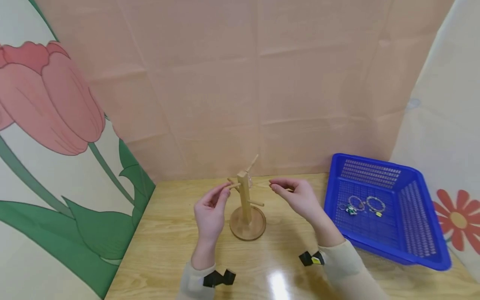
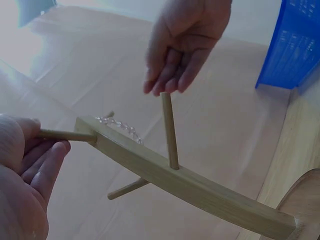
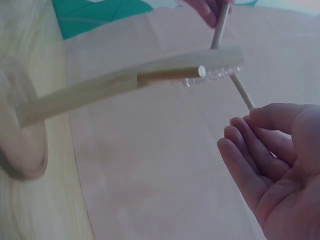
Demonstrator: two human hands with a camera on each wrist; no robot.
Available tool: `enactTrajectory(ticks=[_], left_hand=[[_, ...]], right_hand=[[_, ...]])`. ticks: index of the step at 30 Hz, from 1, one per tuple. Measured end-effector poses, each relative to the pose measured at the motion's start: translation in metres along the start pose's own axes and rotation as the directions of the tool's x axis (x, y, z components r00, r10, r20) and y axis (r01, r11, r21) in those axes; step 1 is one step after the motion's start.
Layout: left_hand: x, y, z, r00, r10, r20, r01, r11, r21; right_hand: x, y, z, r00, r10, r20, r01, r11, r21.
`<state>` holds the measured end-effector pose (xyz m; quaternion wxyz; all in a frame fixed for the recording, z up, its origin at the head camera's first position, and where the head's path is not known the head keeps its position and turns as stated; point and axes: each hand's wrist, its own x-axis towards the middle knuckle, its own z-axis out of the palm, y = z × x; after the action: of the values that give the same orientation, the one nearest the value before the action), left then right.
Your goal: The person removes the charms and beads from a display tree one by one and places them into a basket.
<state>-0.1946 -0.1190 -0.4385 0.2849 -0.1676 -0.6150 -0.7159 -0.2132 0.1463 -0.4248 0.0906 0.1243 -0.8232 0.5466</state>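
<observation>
A wooden stand [image 1: 244, 196] with several pegs rises upright from a round base [image 1: 247, 235]. My left hand [image 1: 211, 212] pinches the end of an upper peg [image 2: 67, 135] between thumb and fingers, as the left wrist view shows. A clear beaded bracelet [image 2: 120, 125] hangs against the stand near its top, partly hidden behind the post in the head view. My right hand [image 1: 296, 196] hovers to the right of the stand, apart from it, its fingers [image 3: 240, 155] loosely bent and holding nothing.
On the right stands a blue plastic basket [image 1: 423, 200]. Inside it lie a bracelet with a green charm [image 1: 351, 209] and a beaded bracelet with a yellow charm [image 1: 376, 204]. A pink cloth [image 1: 210, 91] hangs behind the wooden table [image 1: 168, 241].
</observation>
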Motion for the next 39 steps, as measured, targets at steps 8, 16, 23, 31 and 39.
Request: enactTrajectory(ticks=[8,16,23,31,39], left_hand=[[0.003,-0.004,-0.004,0.982,-0.127,-0.140,0.094,0.971,-0.218],[0.003,-0.003,-0.006,0.980,-0.137,-0.144,0.101,0.967,-0.235],[0.003,-0.004,-0.004,0.983,-0.104,-0.151,0.066,0.969,-0.240],[0.003,-0.006,0.001,0.990,-0.015,-0.138,-0.013,0.980,-0.196],[0.003,-0.006,0.004,0.992,0.025,-0.124,-0.049,0.979,-0.195]], right_hand=[[0.002,-0.009,0.028,0.997,-0.076,0.005,0.075,0.996,0.045],[-0.005,-0.017,0.040,0.995,-0.102,0.001,0.102,0.992,0.080],[-0.007,-0.021,0.048,0.991,-0.125,-0.047,0.129,0.987,0.093],[-0.005,-0.022,0.053,0.989,-0.130,-0.068,0.137,0.984,0.113],[-0.004,-0.023,0.053,0.985,-0.138,-0.107,0.149,0.984,0.098]])
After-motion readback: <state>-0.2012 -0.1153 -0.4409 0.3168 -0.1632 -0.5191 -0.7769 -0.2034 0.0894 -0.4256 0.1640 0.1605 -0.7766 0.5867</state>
